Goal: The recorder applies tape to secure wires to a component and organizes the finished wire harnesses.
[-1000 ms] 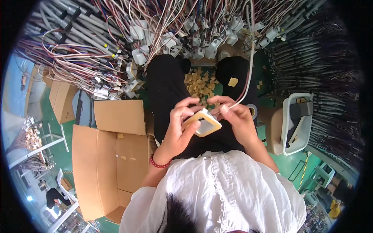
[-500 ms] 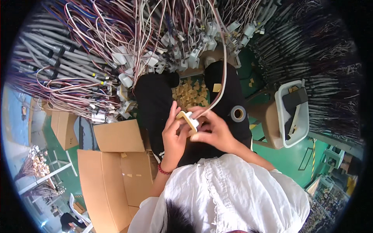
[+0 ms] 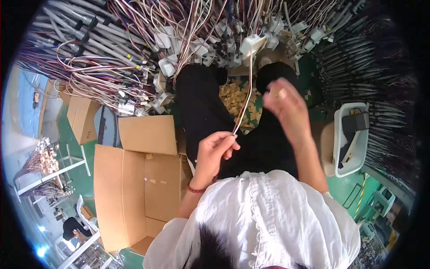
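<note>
My left hand (image 3: 216,150) is closed in a pinch on a thin reddish-brown and white cable (image 3: 244,105) in front of my lap. From that pinch the cable rises to a white box-shaped connector (image 3: 252,45) with a tan edge, near the hanging bundles. My right hand (image 3: 286,107) is raised over my right thigh, apart from the cable. Motion smears its fingers, and a small yellowish spot shows at them; whether they grip anything is unclear. Many small tan paper squares (image 3: 235,96) lie between my legs.
Dense wire bundles (image 3: 107,67) with white connectors hang ahead and left; grey cables (image 3: 371,80) fill the right. An open cardboard box (image 3: 109,193) stands on my left. A white bin (image 3: 338,152) with dark pieces is on the right. A person (image 3: 74,228) is far left.
The white connector has left my hands and is now up by the bundles. My left hand has shifted to the cable. My right hand moved up and right, away from the left; the grey tape roll is hidden.
</note>
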`<action>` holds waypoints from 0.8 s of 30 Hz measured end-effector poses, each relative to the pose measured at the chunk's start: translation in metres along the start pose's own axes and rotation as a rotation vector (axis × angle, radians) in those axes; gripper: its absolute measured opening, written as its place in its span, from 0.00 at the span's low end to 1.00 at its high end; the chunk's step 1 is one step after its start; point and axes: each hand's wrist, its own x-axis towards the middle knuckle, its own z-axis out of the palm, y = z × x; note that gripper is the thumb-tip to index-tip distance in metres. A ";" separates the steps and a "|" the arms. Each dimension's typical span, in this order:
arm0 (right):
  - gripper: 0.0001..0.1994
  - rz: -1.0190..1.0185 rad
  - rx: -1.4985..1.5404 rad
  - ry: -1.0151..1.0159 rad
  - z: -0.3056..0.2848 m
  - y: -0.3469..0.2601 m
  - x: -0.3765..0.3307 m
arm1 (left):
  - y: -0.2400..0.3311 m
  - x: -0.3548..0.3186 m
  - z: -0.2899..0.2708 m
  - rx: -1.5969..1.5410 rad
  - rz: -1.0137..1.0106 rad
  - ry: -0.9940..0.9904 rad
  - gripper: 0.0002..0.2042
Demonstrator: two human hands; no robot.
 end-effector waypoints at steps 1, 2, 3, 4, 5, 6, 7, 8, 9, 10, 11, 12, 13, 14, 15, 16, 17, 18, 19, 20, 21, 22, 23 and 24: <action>0.19 0.110 -0.142 -0.133 0.000 0.010 -0.015 | -0.004 0.003 0.004 -0.102 -0.009 -0.024 0.09; 0.18 0.226 -0.226 -0.206 0.001 0.021 -0.026 | -0.006 0.006 0.006 -0.129 -0.031 -0.056 0.10; 0.17 0.183 -0.276 -0.290 0.003 0.031 -0.035 | -0.009 0.008 0.009 -0.116 -0.039 -0.075 0.10; 0.17 0.106 -0.251 -0.335 0.001 0.034 -0.039 | -0.011 0.009 0.012 -0.106 -0.047 -0.087 0.10; 0.16 0.057 -0.239 -0.380 0.001 0.036 -0.043 | -0.012 0.009 0.014 -0.096 -0.053 -0.096 0.10; 0.15 0.027 -0.318 -0.354 0.002 0.037 -0.043 | -0.012 0.009 0.014 -0.098 -0.092 -0.113 0.11; 0.13 -0.025 -0.373 -0.353 0.003 0.034 -0.042 | -0.011 0.007 0.016 -0.128 -0.118 -0.101 0.11; 0.12 -0.096 -0.416 -0.345 0.005 0.033 -0.041 | -0.011 0.006 0.017 -0.158 -0.140 -0.088 0.12; 0.12 -0.088 -0.406 -0.340 0.008 0.030 -0.040 | -0.011 0.005 0.018 -0.202 -0.150 -0.090 0.12; 0.11 -0.096 -0.385 -0.325 0.011 0.028 -0.041 | -0.010 0.005 0.018 -0.212 -0.168 -0.090 0.13; 0.11 -0.083 -0.376 -0.307 0.014 0.026 -0.042 | -0.010 0.005 0.019 -0.238 -0.175 -0.105 0.14; 0.10 -0.082 -0.349 -0.300 0.015 0.025 -0.044 | -0.011 0.005 0.019 -0.272 -0.173 -0.116 0.15; 0.10 -0.060 -0.332 -0.290 0.016 0.025 -0.047 | -0.012 0.005 0.019 -0.285 -0.191 -0.133 0.14; 0.10 -0.039 -0.314 -0.299 0.016 0.025 -0.047 | -0.012 0.006 0.019 -0.304 -0.199 -0.146 0.14; 0.10 -0.071 -0.337 -0.297 0.015 0.026 -0.048 | -0.013 0.007 0.018 -0.329 -0.204 -0.173 0.14; 0.10 -0.103 -0.362 -0.315 0.014 0.027 -0.048 | -0.014 0.007 0.017 -0.338 -0.223 -0.179 0.14; 0.10 -0.137 -0.382 -0.326 0.012 0.027 -0.047 | -0.014 0.007 0.016 -0.356 -0.238 -0.198 0.13; 0.10 -0.145 -0.385 -0.342 0.010 0.029 -0.046 | -0.015 0.008 0.015 -0.375 -0.252 -0.213 0.13; 0.10 -0.153 -0.385 -0.350 0.009 0.030 -0.045 | -0.015 0.008 0.014 -0.391 -0.268 -0.223 0.13; 0.09 -0.161 -0.391 -0.361 0.008 0.031 -0.045 | -0.016 0.008 0.013 -0.409 -0.282 -0.230 0.12; 0.09 -0.169 -0.378 -0.363 0.007 0.031 -0.044 | -0.016 0.008 0.012 -0.427 -0.295 -0.237 0.12; 0.09 -0.177 -0.371 -0.369 0.007 0.032 -0.044 | -0.016 0.008 0.012 -0.425 -0.292 -0.241 0.12; 0.09 -0.189 -0.362 -0.381 0.007 0.032 -0.044 | -0.015 0.008 0.012 -0.424 -0.291 -0.243 0.12; 0.09 -0.171 -0.339 -0.372 0.008 0.032 -0.044 | -0.015 0.008 0.012 -0.425 -0.288 -0.243 0.12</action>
